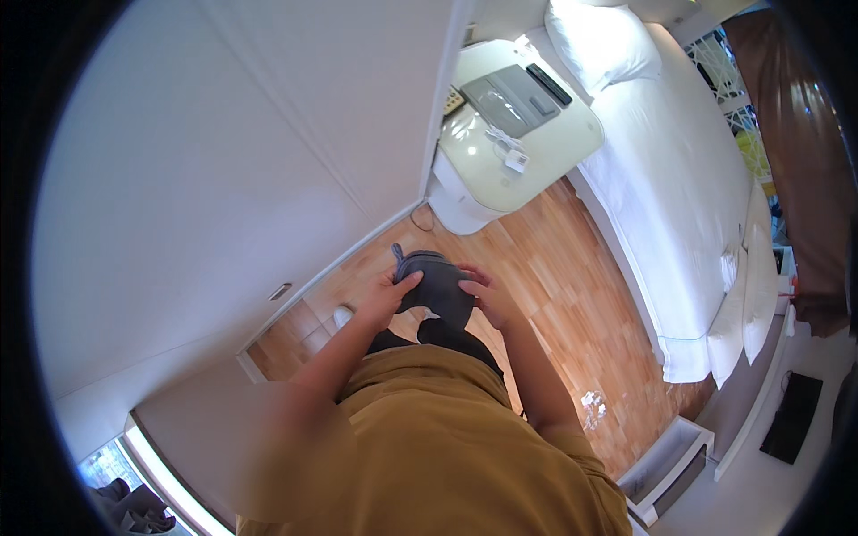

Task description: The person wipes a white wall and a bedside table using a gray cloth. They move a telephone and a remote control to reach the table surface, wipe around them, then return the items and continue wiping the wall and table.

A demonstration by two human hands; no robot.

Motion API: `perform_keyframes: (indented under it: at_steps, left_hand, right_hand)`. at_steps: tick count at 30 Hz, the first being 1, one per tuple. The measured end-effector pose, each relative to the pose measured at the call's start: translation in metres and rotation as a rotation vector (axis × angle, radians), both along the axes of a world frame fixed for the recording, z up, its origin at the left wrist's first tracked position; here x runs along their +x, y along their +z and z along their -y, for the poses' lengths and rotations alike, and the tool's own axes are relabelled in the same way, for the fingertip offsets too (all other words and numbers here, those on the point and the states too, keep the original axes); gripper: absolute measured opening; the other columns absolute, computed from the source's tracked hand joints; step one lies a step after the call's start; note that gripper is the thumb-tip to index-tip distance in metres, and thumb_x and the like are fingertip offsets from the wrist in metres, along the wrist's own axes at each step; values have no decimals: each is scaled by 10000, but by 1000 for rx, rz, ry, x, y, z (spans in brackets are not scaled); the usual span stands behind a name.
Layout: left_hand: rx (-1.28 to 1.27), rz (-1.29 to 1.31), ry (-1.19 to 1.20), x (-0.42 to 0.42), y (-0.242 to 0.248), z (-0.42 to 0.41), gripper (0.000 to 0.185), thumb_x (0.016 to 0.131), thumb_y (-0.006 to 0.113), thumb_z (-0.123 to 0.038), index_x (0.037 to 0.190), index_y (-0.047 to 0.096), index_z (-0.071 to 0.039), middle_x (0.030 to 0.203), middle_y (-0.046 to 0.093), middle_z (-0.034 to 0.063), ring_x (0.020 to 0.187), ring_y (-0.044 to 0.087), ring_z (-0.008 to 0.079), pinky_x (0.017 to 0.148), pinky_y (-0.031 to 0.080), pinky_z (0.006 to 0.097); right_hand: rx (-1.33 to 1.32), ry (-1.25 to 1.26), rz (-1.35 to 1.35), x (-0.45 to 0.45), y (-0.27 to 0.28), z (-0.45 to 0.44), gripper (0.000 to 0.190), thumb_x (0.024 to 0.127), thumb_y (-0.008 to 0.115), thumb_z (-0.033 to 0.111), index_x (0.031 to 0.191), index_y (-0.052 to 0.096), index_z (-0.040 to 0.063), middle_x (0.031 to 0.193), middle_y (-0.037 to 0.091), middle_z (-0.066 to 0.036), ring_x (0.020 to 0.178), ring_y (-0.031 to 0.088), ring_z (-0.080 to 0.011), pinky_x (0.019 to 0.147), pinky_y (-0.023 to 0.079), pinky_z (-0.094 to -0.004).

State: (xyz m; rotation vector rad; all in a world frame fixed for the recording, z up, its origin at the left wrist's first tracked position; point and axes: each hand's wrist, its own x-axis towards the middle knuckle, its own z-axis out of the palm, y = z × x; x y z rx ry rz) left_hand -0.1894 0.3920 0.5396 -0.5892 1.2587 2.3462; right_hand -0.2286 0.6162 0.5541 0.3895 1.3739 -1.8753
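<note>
A dark grey fabric item [437, 287], perhaps a folded cap or pouch, is held in front of my waist. It has a small loop at its upper left and a curved lower edge. My left hand [383, 299] grips its left side, thumb on top. On the opposite side, my right hand [491, 295] pinches the edge, with the thumb above and the fingers partly hidden behind. Beneath it are my dark-trousered legs and a white shoe [343, 315] on the wood-look floor [556, 268].
A glossy side table [563, 144] carries a grey box or case [499, 100], a black remote control [549, 84] and a white charger with cable [516, 159]. Beside it stands a white bed [663, 154]. A white wall [234, 167] rises at left. Crumpled litter [593, 405] lies on the floor; an open drawer [670, 462] is lower right.
</note>
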Motion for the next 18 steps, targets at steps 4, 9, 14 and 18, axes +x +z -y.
perform_keyframes:
  at_steps: [4,9,14,18]
  left_hand:
    - [-3,21,-104,-17,-14,-60,253,903,651,-114,1122,637,11,1010,672,39,882,628,113,784,511,255]
    - [-449,14,-346,-49,-45,-96,196,890,649,-112,1034,644,22,880,653,24,766,590,93,676,488,248]
    - [-599,10,-280,-111,-108,-112,210,887,649,-143,1029,649,12,860,657,41,760,589,112,665,487,277]
    - [-765,-64,-264,-181,-161,-124,227,895,632,-128,1052,635,35,877,663,72,817,604,141,721,488,287]
  right_hand:
    - [94,-140,-166,0,-35,-65,508,821,607,-43,1308,493,43,1149,608,-93,1022,585,-179,904,458,-305]
    - [361,-314,-396,-17,-87,-96,485,817,545,-104,1283,491,20,1138,608,-104,1037,589,-183,901,464,-296]
    - [696,-209,-573,-69,-120,-97,466,804,546,-57,1261,492,15,1126,606,-183,1032,606,-283,886,474,-338]
    - [865,-82,-734,-136,-141,-100,467,826,563,-46,1283,496,24,1131,602,-165,999,613,-214,807,501,-292]
